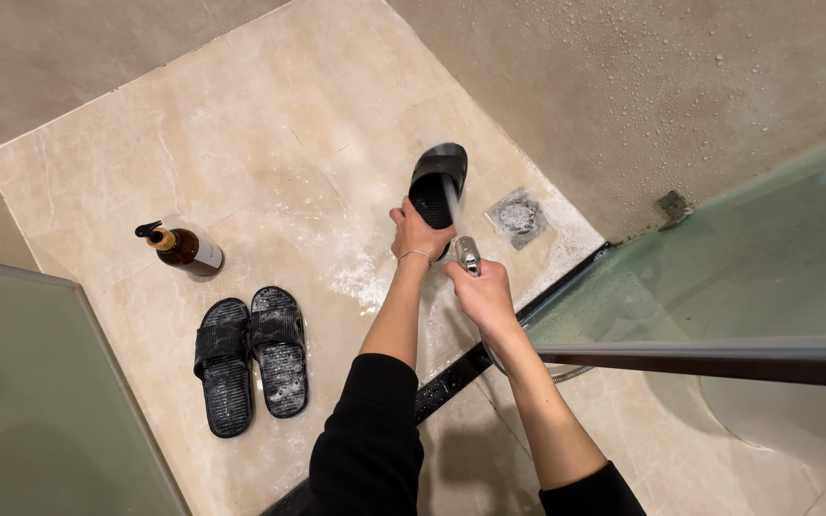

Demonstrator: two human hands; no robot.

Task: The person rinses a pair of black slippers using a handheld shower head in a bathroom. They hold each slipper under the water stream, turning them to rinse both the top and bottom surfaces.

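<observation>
A black slipper is gripped at its near end by the left hand, long axis pointing far; the right hand, just nearer and rightward, is clenched around a shower head aimed at it

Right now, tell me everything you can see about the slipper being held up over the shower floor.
The slipper is a black slide sandal, apparently rubber or plastic, with a textured footbed and a glossy wet strap. The left hand grips its near end, holding it tilted above the foamy tiles, toe toward the floor drain. Water from the shower head in the right hand strikes its footbed.
</observation>
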